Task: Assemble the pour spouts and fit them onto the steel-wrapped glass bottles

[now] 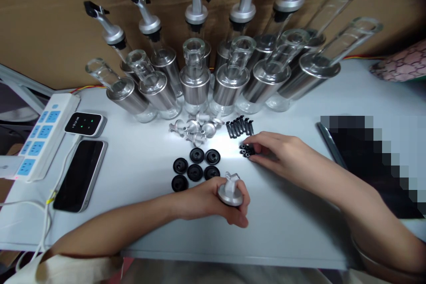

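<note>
Near the table's front edge, my left hand is closed round a silver pourer top, its flange facing up. My right hand reaches in from the right, thumb and fingertips pinched at a small cluster of black ring-ended parts; whether it grips one cannot be made out. Just behind lie several slim black levers in a row. Several silver pourer tops are heaped to their left. Several round black caps lie beside my left hand.
Glass bottles with metal sleeves stand in two rows at the back, several with pourers fitted. On the left are a power strip, a small device, a phone and cables. A dark object lies right.
</note>
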Demonstrator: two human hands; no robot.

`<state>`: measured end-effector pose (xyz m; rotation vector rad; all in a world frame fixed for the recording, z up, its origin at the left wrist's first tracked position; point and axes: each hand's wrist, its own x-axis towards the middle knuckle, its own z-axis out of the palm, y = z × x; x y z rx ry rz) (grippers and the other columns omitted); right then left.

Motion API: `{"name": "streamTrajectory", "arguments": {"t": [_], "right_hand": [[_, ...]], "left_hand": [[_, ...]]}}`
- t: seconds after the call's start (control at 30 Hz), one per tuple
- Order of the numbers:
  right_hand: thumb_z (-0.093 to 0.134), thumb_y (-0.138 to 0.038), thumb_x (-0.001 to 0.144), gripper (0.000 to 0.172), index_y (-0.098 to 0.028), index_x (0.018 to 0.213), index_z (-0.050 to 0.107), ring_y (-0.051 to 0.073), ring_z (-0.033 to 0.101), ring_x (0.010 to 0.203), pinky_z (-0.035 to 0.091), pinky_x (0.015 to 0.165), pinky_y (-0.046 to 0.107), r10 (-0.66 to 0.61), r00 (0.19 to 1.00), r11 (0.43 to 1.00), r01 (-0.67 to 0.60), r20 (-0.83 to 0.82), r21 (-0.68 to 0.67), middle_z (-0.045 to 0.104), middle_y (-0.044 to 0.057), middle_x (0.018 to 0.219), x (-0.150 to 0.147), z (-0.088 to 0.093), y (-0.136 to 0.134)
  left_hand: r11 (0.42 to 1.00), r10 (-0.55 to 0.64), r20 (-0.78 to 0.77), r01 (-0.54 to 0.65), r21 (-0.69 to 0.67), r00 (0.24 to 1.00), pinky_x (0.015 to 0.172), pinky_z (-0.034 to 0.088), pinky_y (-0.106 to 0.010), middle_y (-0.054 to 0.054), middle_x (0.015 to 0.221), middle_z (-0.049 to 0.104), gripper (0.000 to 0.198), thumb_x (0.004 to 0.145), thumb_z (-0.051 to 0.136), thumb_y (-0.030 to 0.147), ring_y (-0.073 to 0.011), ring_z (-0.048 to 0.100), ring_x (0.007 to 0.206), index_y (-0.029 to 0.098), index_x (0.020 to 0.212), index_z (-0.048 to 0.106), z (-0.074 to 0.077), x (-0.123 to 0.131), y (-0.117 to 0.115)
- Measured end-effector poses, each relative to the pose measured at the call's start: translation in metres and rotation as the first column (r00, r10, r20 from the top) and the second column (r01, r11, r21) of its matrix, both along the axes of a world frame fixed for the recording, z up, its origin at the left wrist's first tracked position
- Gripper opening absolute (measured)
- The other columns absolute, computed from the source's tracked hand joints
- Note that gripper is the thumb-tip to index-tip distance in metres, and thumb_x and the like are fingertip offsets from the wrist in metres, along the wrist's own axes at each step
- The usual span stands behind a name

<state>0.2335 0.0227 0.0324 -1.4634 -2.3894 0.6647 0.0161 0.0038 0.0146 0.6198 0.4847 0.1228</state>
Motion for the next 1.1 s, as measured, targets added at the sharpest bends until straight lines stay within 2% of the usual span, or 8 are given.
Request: {"name": "streamTrajectory", "arguments": {"t": [0.23, 0.5, 0.63, 0.77, 0.93, 1.1], "right_hand": [[0.056, -0.015, 0.084, 0.020, -0.020, 0.102, 0.061, 0.020, 0.064, 0.072, 0.050, 0.063, 0.031, 0.003, 1.000, 1.000, -0.003, -0.022, -0.003, 0.066, 0.004, 0.080, 0.0003, -0.0016, -0.0015], [0.064, -0.020, 0.082, 0.023, -0.013, 0.104, 0.063, 0.021, 0.062, 0.070, 0.049, 0.062, 0.033, 0.036, 0.998, 0.994, -0.041, 0.055, 0.098, 0.064, 0.005, 0.077, 0.0012, 0.0049, -0.0026], [0.061, -0.017, 0.085, 0.026, -0.012, 0.109, 0.066, 0.020, 0.061, 0.066, 0.048, 0.061, 0.031, 0.098, 0.991, 0.978, -0.113, 0.094, 0.174, 0.064, 0.005, 0.072, 0.0029, 0.0027, -0.0017], [0.060, -0.019, 0.087, 0.030, -0.014, 0.116, 0.066, 0.019, 0.060, 0.061, 0.048, 0.059, 0.030, 0.139, 0.981, 0.971, -0.162, 0.134, 0.177, 0.065, 0.004, 0.068, 0.0054, -0.0018, 0.0000], [0.064, -0.020, 0.084, 0.030, -0.013, 0.113, 0.067, 0.022, 0.064, 0.068, 0.050, 0.062, 0.032, 0.115, 0.983, 0.975, -0.139, 0.143, 0.174, 0.067, 0.007, 0.075, 0.0044, -0.0004, 0.0005], [0.064, -0.031, 0.085, 0.041, -0.013, 0.121, 0.061, 0.024, 0.067, 0.079, 0.054, 0.066, 0.034, 0.025, 0.995, 0.992, -0.037, 0.101, 0.123, 0.066, 0.011, 0.094, -0.0031, 0.0017, -0.0025]], "left_hand": [[1.000, -0.025, 0.002, 0.025, 0.009, 1.000, 0.062, 0.038, -0.025, 0.005, 0.064, 0.057, 0.037, 0.062, 0.086, 0.034, -0.0077, 0.052, 0.063, 0.014, 0.070, 0.056, 0.0000, 0.0001, 0.0015], [1.000, -0.017, -0.018, 0.017, 0.016, 1.000, 0.062, 0.038, -0.024, 0.005, 0.065, 0.057, 0.038, 0.062, 0.086, 0.035, -0.0067, 0.050, 0.062, 0.014, 0.070, 0.055, 0.0027, 0.0001, 0.0008], [1.000, -0.019, -0.024, 0.019, 0.011, 1.000, 0.063, 0.038, -0.024, 0.005, 0.064, 0.057, 0.038, 0.062, 0.086, 0.035, -0.0070, 0.051, 0.062, 0.014, 0.070, 0.055, 0.0027, 0.0002, 0.0010], [0.999, -0.030, -0.037, 0.031, 0.010, 0.999, 0.063, 0.039, -0.025, 0.005, 0.065, 0.058, 0.039, 0.061, 0.086, 0.036, -0.0075, 0.051, 0.062, 0.014, 0.070, 0.055, 0.0023, 0.0002, 0.0012], [0.999, -0.028, -0.043, 0.029, 0.024, 0.999, 0.063, 0.039, -0.025, 0.005, 0.065, 0.058, 0.040, 0.060, 0.086, 0.038, -0.0078, 0.051, 0.063, 0.014, 0.069, 0.055, 0.0032, 0.0009, 0.0010], [0.999, -0.035, -0.075, 0.038, 0.036, 0.997, 0.064, 0.039, -0.026, 0.004, 0.064, 0.057, 0.044, 0.057, 0.086, 0.043, -0.0087, 0.051, 0.063, 0.015, 0.069, 0.055, 0.0043, 0.0015, 0.0010]]}}
